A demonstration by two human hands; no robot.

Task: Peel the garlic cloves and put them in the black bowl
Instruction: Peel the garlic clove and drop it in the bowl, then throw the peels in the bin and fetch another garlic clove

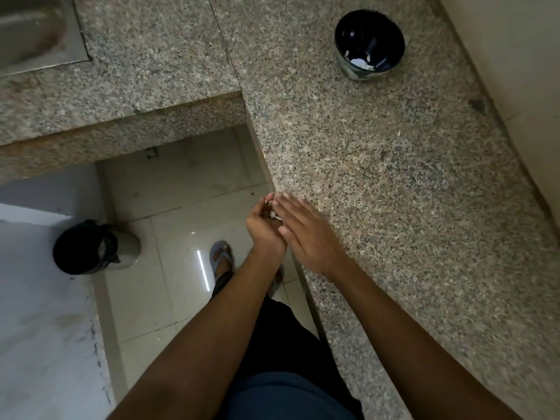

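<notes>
The left hand is cupped just off the edge of the speckled granite worktop, palm turned up and fingers curled around a small heap of pale garlic skins; only a few papery scraps show between the fingers, and whether a clove lies among them cannot be told. The right hand lies flat with straight fingers, its fingertips against the left hand's fingers at the worktop's edge, its grip open and holding nothing; it is slightly blurred. The black bowl stands well apart from the hands, far back on the worktop near the wall, and pale pieces lie in its bottom, too small to tell as cloves or skins. Tiny light flecks are scattered across the stone, hard to separate from its own pattern. At the top left a metal sink is cut off by the frame. Below the worktop, on the tiled floor, stands a bin lined with a black bag, its contents dark and unreadable. A foot in a grey sandal shows partly behind the left forearm.
</notes>
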